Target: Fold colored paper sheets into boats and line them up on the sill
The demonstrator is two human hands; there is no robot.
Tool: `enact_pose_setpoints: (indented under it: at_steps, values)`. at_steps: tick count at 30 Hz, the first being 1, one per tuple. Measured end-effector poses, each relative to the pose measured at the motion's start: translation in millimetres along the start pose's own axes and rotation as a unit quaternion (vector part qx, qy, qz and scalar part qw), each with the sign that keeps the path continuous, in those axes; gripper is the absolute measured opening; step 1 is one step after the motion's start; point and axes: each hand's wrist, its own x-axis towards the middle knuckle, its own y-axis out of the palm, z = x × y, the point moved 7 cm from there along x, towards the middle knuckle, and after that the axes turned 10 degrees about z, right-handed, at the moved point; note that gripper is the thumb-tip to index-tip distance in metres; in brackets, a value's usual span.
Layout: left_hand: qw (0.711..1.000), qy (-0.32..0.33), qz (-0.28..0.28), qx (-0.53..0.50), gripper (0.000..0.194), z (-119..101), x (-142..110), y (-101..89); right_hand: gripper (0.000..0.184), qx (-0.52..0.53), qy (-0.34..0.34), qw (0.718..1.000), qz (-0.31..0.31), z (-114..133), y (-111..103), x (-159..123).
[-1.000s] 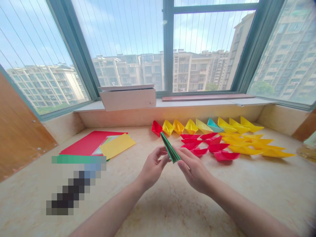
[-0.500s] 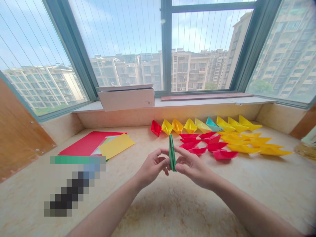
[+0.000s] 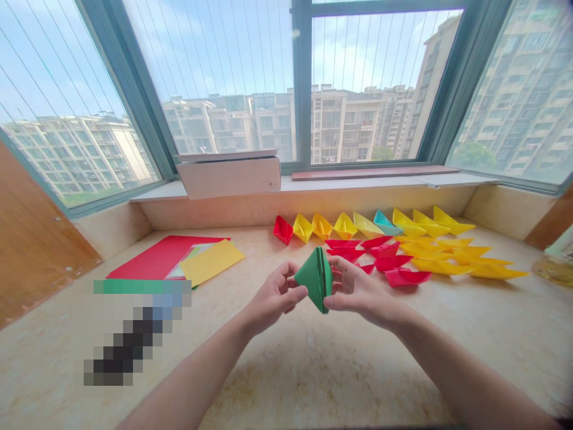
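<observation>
The person's two hands meet in front of the white box [image 3: 228,179] and to its right, with a green folded paper [image 3: 311,279] between them, apparently raised over the counter [image 3: 290,382]. The left hand [image 3: 268,301] grips the left corner between a bent thumb and fingers; the right hand [image 3: 367,298] has its thumb at the bottom tip and its fingers curled around the right side. The paper is upright and diamond-like, its broad left face in view and its layers parted by a dark slit running top to bottom. It looks partly spread, so the folding seems underway rather than complete, though its inner folds cannot be made out. Right of the box and nearer the person is a row of paper boats, including a red boat [image 3: 283,231] and a teal boat [image 3: 385,222]. Left and in front of the box, a yellow sheet [image 3: 212,263] overlaps a red sheet [image 3: 152,257].
</observation>
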Motion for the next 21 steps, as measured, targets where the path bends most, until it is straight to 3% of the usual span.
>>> enact_pose_setpoints:
  at_steps: [5,9,14,17,21]
  values:
    - [0.997,0.023,-0.028,0.061,0.038,-6,0,-2.8,0.029,-0.022,-0.010,1.000,0.004,-5,6,5]
    - [0.989,0.085,-0.047,0.107,0.031,-11,-1,-5.0,0.042,0.000,-0.009,0.999,-0.043,-14,-5,8]
    - [0.996,0.084,-0.014,0.017,0.031,-1,1,2.3,0.039,-0.071,-0.008,0.991,-0.109,-19,-23,6]
    - [0.995,0.092,-0.033,-0.003,0.037,-3,-1,5.1,0.035,-0.134,-0.024,0.981,-0.140,-14,-24,4]
    - [0.996,0.070,-0.046,0.036,0.067,-7,-3,9.4,0.039,-0.181,-0.050,0.964,-0.187,-7,-15,0]
